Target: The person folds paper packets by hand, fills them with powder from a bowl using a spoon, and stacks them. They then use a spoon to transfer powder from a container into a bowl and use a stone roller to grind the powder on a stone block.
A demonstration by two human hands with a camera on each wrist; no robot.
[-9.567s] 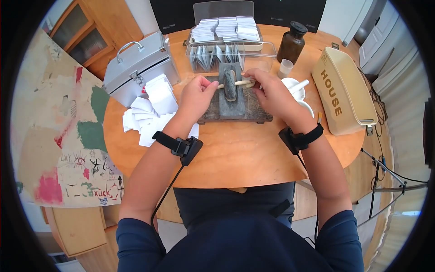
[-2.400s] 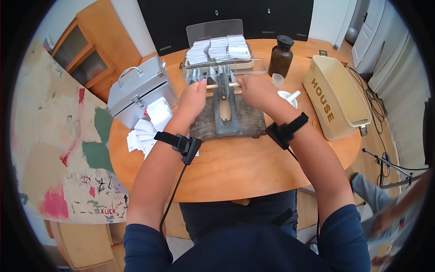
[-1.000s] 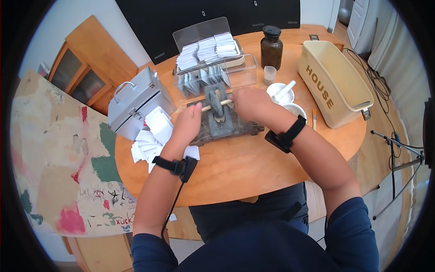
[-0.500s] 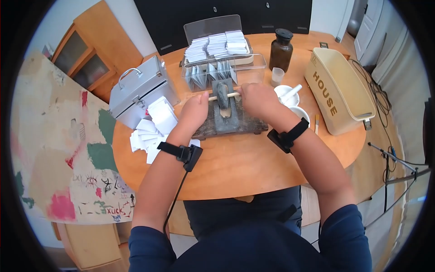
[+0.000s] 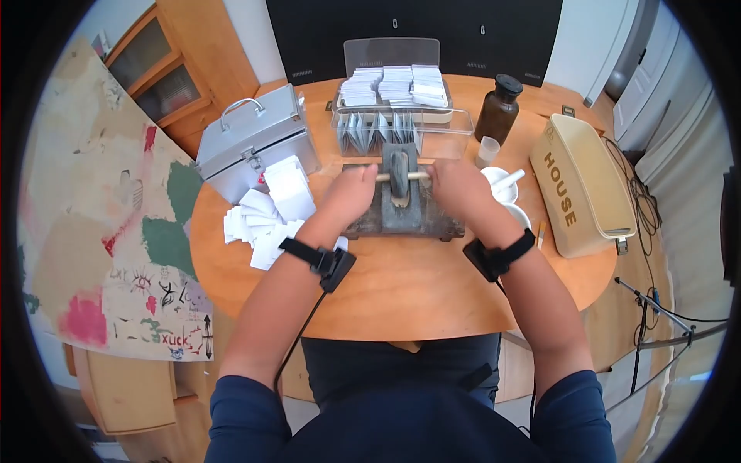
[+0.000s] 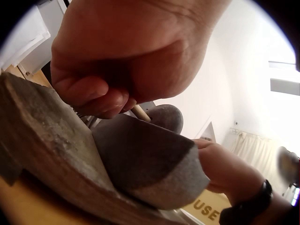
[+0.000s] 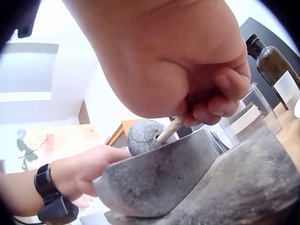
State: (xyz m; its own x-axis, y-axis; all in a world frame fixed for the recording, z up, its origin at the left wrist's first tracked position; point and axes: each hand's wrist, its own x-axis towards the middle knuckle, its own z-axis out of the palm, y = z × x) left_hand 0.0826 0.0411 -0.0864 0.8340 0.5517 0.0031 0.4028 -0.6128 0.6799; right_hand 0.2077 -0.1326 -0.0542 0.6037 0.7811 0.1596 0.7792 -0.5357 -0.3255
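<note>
In the head view a dark stone grinding wheel point(image 5: 399, 174) stands upright in a long grey stone trough point(image 5: 400, 221). A pale wooden axle point(image 5: 417, 176) passes through the wheel's middle. My left hand point(image 5: 350, 193) grips the left end of this axle, fingers curled round it. At the right end my right hand point(image 5: 461, 190) grips in the same way. The left wrist view shows the wheel point(image 6: 167, 118) behind the trough's side wall point(image 6: 145, 154). In the right wrist view the axle point(image 7: 169, 130) runs from the wheel into the right fist. The trough's inside is mostly hidden.
The trough sits on a dark wooden base point(image 5: 363, 224). White papers point(image 5: 266, 216) and a silver case point(image 5: 255, 143) lie left. Behind are a clear box point(image 5: 448, 143) of packets and a brown bottle point(image 5: 499, 112). A white mortar point(image 5: 502, 185) and a cream bin point(image 5: 575, 193) stand right.
From the far end of the trough about two seconds ago, the wheel has come back toward the middle, both hands still on the axle. A second person's limbs at the right edge are gone.
</note>
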